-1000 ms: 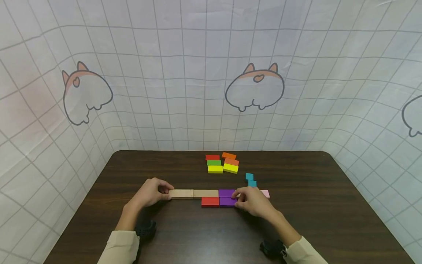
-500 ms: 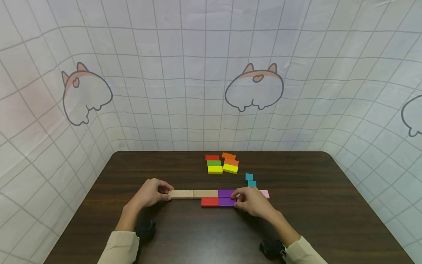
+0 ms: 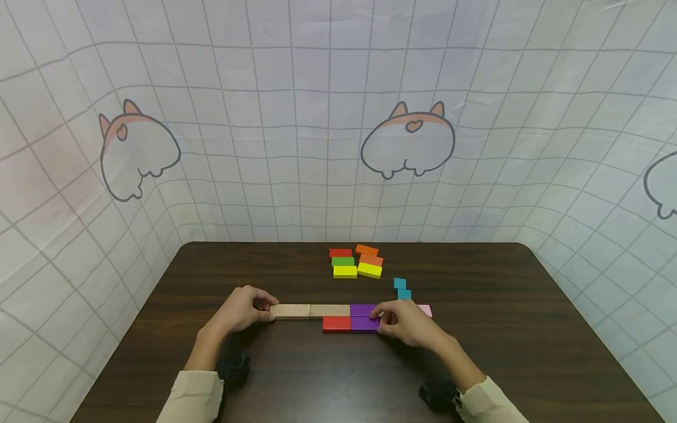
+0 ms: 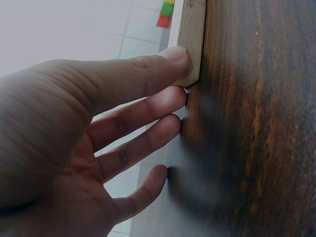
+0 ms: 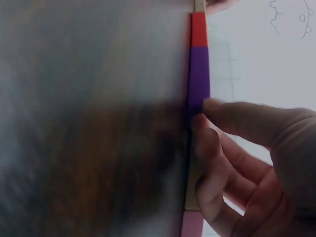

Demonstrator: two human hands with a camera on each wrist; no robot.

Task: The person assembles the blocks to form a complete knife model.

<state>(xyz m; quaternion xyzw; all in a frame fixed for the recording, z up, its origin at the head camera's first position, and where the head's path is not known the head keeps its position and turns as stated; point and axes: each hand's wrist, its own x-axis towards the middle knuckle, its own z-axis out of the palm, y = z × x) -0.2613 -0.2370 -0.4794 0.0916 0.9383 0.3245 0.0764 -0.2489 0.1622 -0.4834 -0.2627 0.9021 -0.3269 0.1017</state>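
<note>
Two plain wooden blocks (image 3: 290, 311) lie end to end in a row. At the row's left end, my left hand (image 3: 244, 308) pinches the outer block; the left wrist view has the thumb against the block's side (image 4: 191, 37), the index fingertip hidden. Two purple blocks (image 3: 362, 309) lie side by side to the right of the wooden ones. Thumb and index finger of my right hand (image 3: 408, 323) grip the right end of the nearer purple block (image 5: 199, 74). A red block (image 3: 337, 324) touches that block's left end. A pink block (image 3: 425, 310) pokes out beyond the right hand, which hides part of the row.
Farther back on the dark wooden table (image 3: 264, 267) are loose red (image 3: 341, 253), green (image 3: 342, 261), yellow (image 3: 345, 272) and orange (image 3: 367, 249) blocks. Small blue blocks (image 3: 404, 294) lie just behind the right hand. A white gridded cloth (image 3: 296, 147) hangs around the table.
The right wrist has shifted very slightly to the right and the right thumb a touch with it. Left hand and blocks stay where they were.
</note>
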